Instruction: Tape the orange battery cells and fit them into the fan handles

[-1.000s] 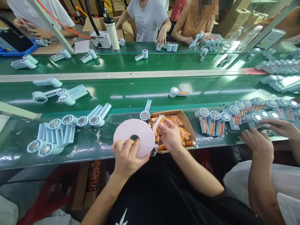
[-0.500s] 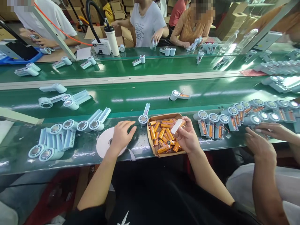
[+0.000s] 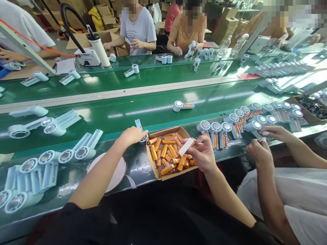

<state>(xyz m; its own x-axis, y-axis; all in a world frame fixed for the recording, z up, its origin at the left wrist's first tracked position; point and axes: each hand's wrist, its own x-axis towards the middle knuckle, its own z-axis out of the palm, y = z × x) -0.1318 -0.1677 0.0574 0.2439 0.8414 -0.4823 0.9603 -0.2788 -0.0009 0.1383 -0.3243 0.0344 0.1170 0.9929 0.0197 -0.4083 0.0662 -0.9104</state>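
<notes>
box (image 3: 152, 162) on bench (image 3: 143, 112) centre | batteries (image 3: 167, 153) in box | tape roll (image 3: 116, 172) at 9 o'clock | fan housings (image 3: 237, 122) at 3 o'clock

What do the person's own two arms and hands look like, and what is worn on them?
Both forearms are bare, with no gloves, rings or watch visible. The left hand and right hand are uncovered. A black short sleeve covers the left upper arm; the right sleeve barely shows.

Orange batteries (image 3: 167, 153), green belt (image 3: 143, 102), white strip (image 3: 186, 147)

Fan part (image 3: 142, 133) half under left hand (image 3: 131, 135)
</notes>
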